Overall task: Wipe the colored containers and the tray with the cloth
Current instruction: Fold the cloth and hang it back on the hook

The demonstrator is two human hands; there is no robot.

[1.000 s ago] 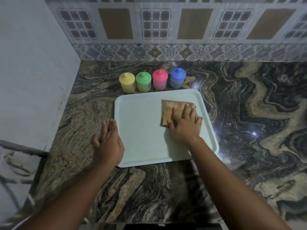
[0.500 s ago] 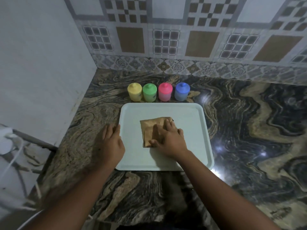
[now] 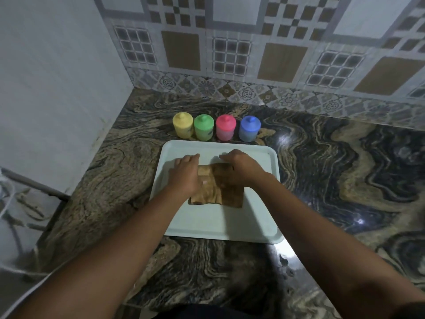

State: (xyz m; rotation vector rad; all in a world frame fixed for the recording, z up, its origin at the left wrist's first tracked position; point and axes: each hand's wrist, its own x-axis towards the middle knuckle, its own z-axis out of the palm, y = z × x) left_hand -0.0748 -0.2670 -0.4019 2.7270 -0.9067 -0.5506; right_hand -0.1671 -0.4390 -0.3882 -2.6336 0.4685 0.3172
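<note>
Beneath both grips, the cloth is lying rumpled on the tray. The left hand and right hand are curling round its far edge, holding it. Soft, light and floppy, it is probably needing a bunched hold.

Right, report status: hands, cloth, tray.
The left hand and right hand both on cloth, grip unclear. It lies on tray. All four containers behind tray, untouched. Nothing in the way.

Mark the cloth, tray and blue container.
cloth (image 3: 218,194): head view, wrinkled middle of its visible part.
tray (image 3: 218,224): head view, bare floor near its front edge.
blue container (image 3: 249,126): head view, on its lid.
</note>
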